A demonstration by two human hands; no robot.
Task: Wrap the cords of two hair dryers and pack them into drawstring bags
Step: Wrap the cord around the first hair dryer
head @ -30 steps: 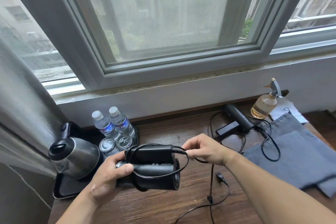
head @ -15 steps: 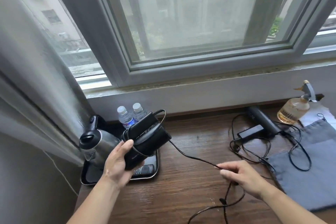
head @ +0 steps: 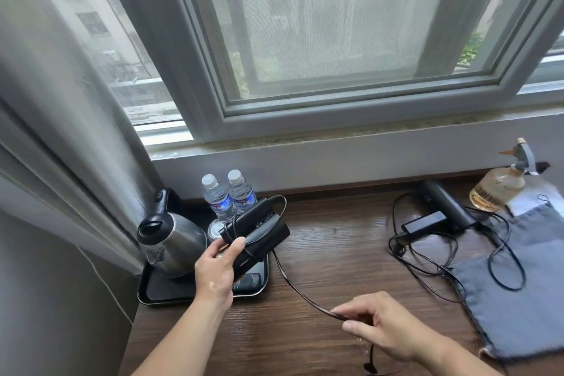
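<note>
In the head view, left of centre, the left hand (head: 218, 272) grips the folded hair dryer (head: 256, 232) above the tray (head: 146, 299), likely to steady it, while at lower centre the right hand (head: 381, 327) pinches its cord (head: 293, 281) taut, apparently for another wrap; the second hair dryer (head: 442, 207) and the grey drawstring bag (head: 525, 284) lie at right.

black folded plastic hair dryer (head: 258, 233): pale lettering on one side. thin black cord (head: 305, 296): uniform. black tubular hair dryer (head: 444, 204): uniform. slate-blue fabric drawstring bag (head: 525, 305): plain. dark brown wooden tabletop (head: 335, 253): streaked grain. two clear plastic water bottles (head: 219, 200): blue labels, white caps. amber glass spray bottle (head: 496, 189).
</note>
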